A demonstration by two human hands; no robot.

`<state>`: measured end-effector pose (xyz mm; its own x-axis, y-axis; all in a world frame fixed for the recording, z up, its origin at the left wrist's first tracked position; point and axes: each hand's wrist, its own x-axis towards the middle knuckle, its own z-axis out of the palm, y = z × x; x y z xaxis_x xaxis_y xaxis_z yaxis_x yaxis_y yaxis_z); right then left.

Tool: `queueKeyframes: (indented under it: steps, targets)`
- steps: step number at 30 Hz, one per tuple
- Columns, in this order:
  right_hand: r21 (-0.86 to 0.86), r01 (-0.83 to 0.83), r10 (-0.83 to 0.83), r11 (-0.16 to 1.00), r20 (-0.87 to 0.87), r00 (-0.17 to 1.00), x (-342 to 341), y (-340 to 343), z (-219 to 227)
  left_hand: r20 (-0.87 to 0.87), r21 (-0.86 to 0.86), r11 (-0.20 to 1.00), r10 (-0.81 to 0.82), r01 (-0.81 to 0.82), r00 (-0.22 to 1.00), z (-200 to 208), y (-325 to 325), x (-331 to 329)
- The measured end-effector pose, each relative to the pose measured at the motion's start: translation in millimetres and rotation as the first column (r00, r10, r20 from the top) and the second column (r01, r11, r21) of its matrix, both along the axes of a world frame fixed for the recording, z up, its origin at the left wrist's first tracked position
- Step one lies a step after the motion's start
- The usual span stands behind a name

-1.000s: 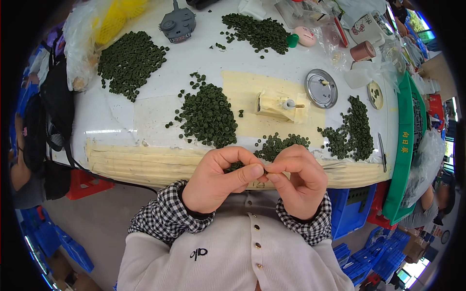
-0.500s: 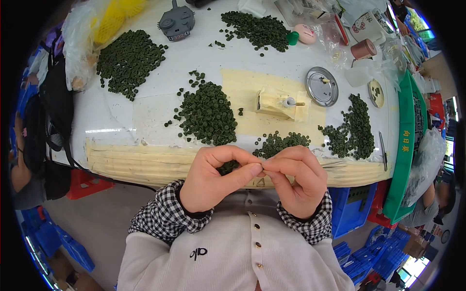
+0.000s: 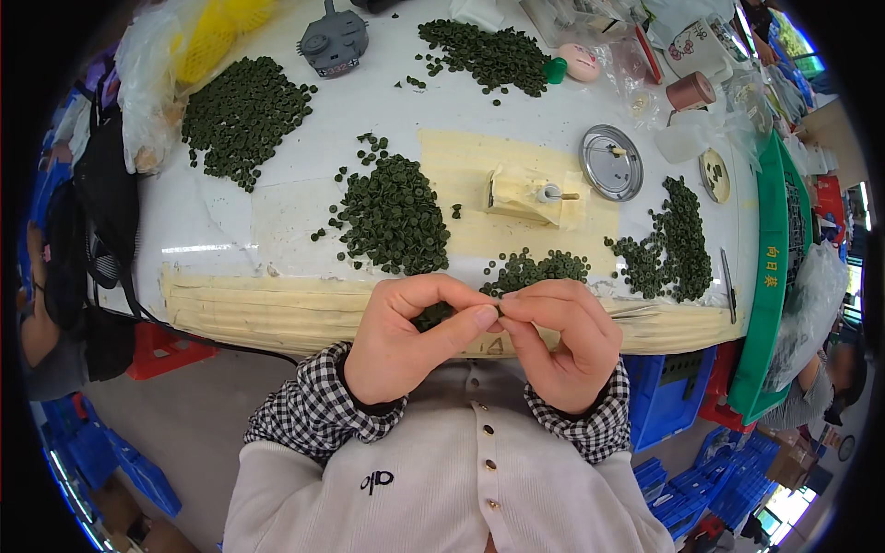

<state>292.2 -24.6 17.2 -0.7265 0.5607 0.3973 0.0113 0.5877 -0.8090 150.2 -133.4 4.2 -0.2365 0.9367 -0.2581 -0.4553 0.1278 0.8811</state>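
My left hand point(image 3: 401, 336) and my right hand point(image 3: 572, 346) meet fingertip to fingertip at the table's near edge. Both are closed in a pinch on one small dark green plastic piece point(image 3: 500, 311), mostly covered by the fingertips. Just beyond my left hand lies a heap of dark green round wheel-like pieces point(image 3: 395, 217). A smaller pile of similar pieces point(image 3: 539, 268) sits beyond my right hand, and a few more show beneath my left fingers. Farther right spreads another green pile point(image 3: 680, 244).
A taped block with a small peg point(image 3: 548, 195) stands mid-table, beside a round metal lid point(image 3: 611, 163). Two more green heaps and a grey model turret point(image 3: 334, 41) lie at the back. Tweezers point(image 3: 728, 286) and a green crate point(image 3: 774, 295) are at the right.
The fingertips have shifted slightly around the small piece, and a bit more of its dark green now shows between them. The piles and other things stay put.
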Motion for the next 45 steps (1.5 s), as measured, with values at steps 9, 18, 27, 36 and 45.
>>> queueKeyframes:
  steps: [9,18,27,36,45]
  targets:
    - [-0.153,-0.146,0.135,0.977,-0.08,0.988,5,6,-2,0.347,0.054,0.996,-0.08,0.065,0.935,-11,-2,2]
    - [-0.018,-0.18,0.179,0.984,-0.04,0.983,6,10,1,0.041,0.096,0.992,-0.087,0.083,0.995,-7,0,-7]
    - [0.188,-0.091,0.092,0.978,0.003,0.996,3,8,0,-0.099,0.073,0.995,-0.059,0.066,0.993,-3,-1,-7]
    - [0.014,-0.131,0.131,0.991,-0.055,0.99,3,6,2,0.299,0.028,0.996,-0.092,0.088,0.95,-10,-3,-3]
    - [-0.057,-0.155,0.15,0.986,-0.085,0.985,5,7,-3,0.19,0.077,0.996,-0.062,0.048,0.98,-11,-2,-1]
